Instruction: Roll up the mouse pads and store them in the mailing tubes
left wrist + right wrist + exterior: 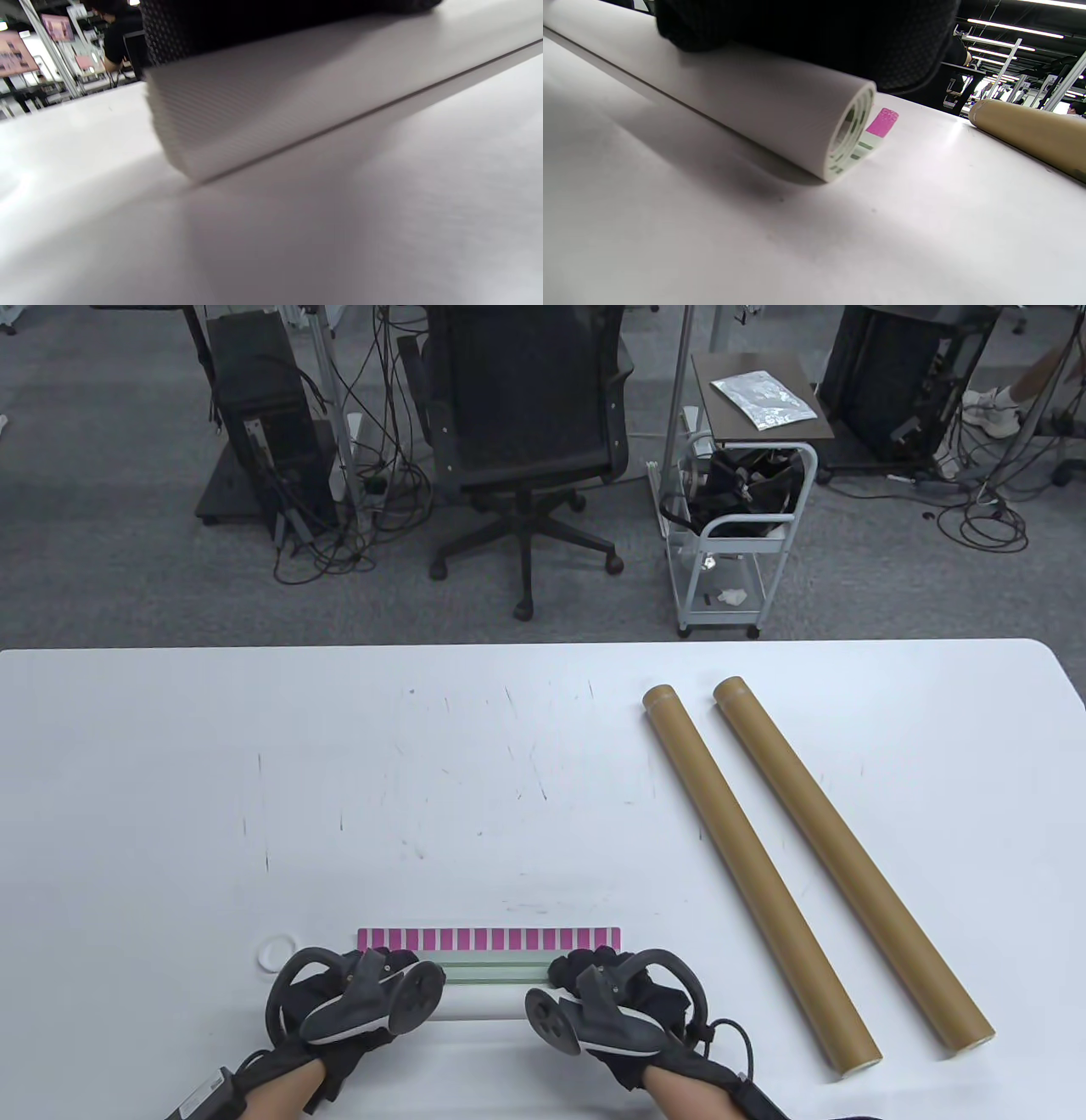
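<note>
Both hands, left hand (356, 997) & right hand (607, 1001), press flat on the white-backed, pink-striped rubbery mouse pad roll (484, 997); soft, springy, likely unrolls w/o end-to-end grip.

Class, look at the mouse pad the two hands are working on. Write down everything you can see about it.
The mouse pad lies near the table's front edge, mostly rolled into a white tube with its plain underside outward. A flat strip remains unrolled, showing pale green bands and a pink-and-white striped edge. The right wrist view shows spiral layers at its open end. The left hand and right hand rest on the roll, one at each end.
</note>
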The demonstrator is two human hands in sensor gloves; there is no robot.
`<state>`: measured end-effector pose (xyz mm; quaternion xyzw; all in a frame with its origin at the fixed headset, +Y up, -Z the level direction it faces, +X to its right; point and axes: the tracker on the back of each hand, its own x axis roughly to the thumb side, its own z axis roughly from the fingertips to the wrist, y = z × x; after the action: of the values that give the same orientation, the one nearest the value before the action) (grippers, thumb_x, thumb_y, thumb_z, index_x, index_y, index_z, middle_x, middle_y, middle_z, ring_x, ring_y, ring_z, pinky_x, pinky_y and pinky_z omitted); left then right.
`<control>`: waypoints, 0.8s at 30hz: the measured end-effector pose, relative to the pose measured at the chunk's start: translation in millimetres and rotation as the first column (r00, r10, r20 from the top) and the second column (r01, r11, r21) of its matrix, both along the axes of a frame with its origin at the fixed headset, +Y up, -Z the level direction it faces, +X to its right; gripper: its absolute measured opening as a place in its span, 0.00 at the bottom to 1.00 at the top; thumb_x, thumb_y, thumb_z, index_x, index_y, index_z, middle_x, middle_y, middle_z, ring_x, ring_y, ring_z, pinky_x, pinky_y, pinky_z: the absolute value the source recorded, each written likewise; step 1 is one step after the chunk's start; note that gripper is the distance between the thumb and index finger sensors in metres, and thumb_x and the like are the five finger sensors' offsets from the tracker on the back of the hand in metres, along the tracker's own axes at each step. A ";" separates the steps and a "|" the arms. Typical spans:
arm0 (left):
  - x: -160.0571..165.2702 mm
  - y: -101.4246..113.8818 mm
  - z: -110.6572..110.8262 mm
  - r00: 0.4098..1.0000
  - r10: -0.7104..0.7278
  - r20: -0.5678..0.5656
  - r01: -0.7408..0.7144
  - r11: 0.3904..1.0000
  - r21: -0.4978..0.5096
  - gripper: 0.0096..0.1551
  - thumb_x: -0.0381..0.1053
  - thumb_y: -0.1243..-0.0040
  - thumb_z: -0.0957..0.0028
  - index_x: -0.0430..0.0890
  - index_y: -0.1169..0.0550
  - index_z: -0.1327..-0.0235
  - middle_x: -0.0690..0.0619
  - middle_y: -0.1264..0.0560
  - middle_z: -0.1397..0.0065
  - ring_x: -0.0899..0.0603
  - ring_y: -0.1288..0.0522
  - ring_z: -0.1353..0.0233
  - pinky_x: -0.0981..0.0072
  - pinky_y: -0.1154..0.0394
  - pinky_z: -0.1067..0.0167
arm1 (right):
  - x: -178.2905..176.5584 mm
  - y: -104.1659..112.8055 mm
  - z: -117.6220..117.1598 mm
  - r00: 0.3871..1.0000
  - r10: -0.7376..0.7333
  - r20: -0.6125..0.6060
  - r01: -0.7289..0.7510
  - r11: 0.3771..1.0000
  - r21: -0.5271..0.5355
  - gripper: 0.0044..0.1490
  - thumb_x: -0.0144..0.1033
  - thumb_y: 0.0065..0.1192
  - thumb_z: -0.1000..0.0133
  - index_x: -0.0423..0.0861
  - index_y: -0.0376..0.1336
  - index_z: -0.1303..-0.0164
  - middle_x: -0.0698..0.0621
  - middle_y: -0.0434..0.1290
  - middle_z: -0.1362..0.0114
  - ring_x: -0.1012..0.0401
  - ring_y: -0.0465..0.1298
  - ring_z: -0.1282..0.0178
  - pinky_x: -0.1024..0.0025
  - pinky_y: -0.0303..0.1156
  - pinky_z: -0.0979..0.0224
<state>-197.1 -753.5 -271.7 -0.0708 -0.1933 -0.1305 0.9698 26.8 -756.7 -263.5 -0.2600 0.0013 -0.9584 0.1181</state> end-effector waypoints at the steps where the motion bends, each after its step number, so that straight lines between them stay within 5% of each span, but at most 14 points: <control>1: -0.8 0.6 -0.5 1.000 -0.009 0.004 0.009 1.000 0.000 0.29 0.66 0.49 0.60 0.67 0.25 0.42 0.66 0.20 0.38 0.54 0.18 0.37 0.66 0.20 0.36 | -0.2 -0.8 -0.6 1.000 0.003 0.004 -0.003 1.000 -0.002 0.31 0.39 0.53 0.49 0.50 0.67 0.34 0.49 0.76 0.34 0.53 0.78 0.40 0.56 0.75 0.36; 9: -6.3 -4.9 -7.6 0.998 0.057 -0.035 -0.060 0.993 -0.099 0.30 0.66 0.48 0.61 0.67 0.26 0.41 0.65 0.21 0.37 0.54 0.20 0.35 0.65 0.22 0.33 | 5.9 -1.4 -4.8 0.999 -0.040 0.028 0.042 0.997 -0.062 0.32 0.39 0.50 0.47 0.49 0.65 0.31 0.49 0.75 0.32 0.52 0.77 0.38 0.56 0.74 0.35; 12: -2.8 -1.9 -3.7 0.997 0.075 0.002 -0.073 0.980 -0.186 0.30 0.65 0.46 0.62 0.65 0.22 0.44 0.62 0.18 0.41 0.52 0.17 0.40 0.66 0.19 0.39 | 5.7 1.3 0.1 1.000 -0.029 0.005 0.030 0.994 -0.105 0.31 0.38 0.51 0.48 0.49 0.67 0.33 0.49 0.76 0.33 0.52 0.78 0.39 0.56 0.75 0.36; 24: 0.6 -0.6 -1.5 1.000 0.028 -0.003 -0.028 0.985 -0.169 0.29 0.63 0.51 0.60 0.66 0.23 0.43 0.63 0.19 0.40 0.52 0.18 0.40 0.65 0.19 0.39 | 8.0 1.7 -0.1 1.000 -0.010 0.012 0.011 0.998 -0.057 0.30 0.41 0.52 0.48 0.51 0.67 0.35 0.50 0.76 0.35 0.54 0.78 0.40 0.56 0.74 0.35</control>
<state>-196.6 -754.1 -273.3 -0.1502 -0.2042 -0.0999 0.9622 34.8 -755.0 -263.6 -0.2576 -0.0255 -0.9601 0.1056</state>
